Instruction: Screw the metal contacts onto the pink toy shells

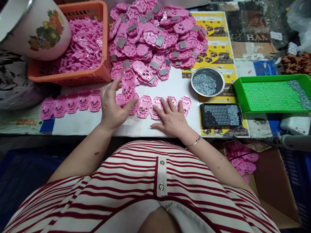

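Observation:
Between the thumb and fingers of my left hand [113, 106] is a pink plastic casing [128, 84], tilted up above the row. My right hand [171, 118] lies palm down with fingers spread, its fingertips resting on casings of the same kind. A row of these casings [144, 106] runs along the white board [80, 125], several on each side of my left hand. Small metal bits show inside some of them. Behind the row rises a big heap of pink casings [150, 38], many with grey metal plates.
Left stands an orange basket [107, 42] of small pink parts, with a fruit-patterned pot [48, 29] over it. Right are a metal bowl [206, 84] of screws, a black tray [216, 116] and a green tray [272, 94]. A cardboard box [274, 187] sits below.

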Demonstrator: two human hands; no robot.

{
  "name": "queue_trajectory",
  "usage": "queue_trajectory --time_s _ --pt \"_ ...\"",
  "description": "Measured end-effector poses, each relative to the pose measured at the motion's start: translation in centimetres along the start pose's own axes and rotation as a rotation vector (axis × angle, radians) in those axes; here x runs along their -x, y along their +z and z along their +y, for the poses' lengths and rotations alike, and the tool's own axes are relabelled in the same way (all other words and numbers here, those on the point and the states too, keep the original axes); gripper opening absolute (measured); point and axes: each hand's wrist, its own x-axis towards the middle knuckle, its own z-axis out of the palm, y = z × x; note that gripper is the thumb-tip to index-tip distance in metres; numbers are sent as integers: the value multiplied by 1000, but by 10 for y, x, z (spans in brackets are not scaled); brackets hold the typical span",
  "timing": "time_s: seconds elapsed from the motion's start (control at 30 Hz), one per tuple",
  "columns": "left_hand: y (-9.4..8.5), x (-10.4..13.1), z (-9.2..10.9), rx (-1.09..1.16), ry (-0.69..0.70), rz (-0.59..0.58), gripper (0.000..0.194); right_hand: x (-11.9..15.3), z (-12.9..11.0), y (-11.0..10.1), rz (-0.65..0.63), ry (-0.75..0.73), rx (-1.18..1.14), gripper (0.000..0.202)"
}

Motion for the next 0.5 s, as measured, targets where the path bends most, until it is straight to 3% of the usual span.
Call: queue_trajectory --time_s 0.13,0.23,0.37,0.5 --pt "7 -2 17 10 63 -94 74 3 2 -4 29 -27 -35 82" --pt "14 -5 35 54 136 -177 78 17 13 -13 233 51 -133 72" --pt "34 -7 74 72 250 -325 78 49 35 -34 509 204 -351 52" --pt "65 -7 117 141 378 -467 71 73 56 -47 539 290 -249 41"
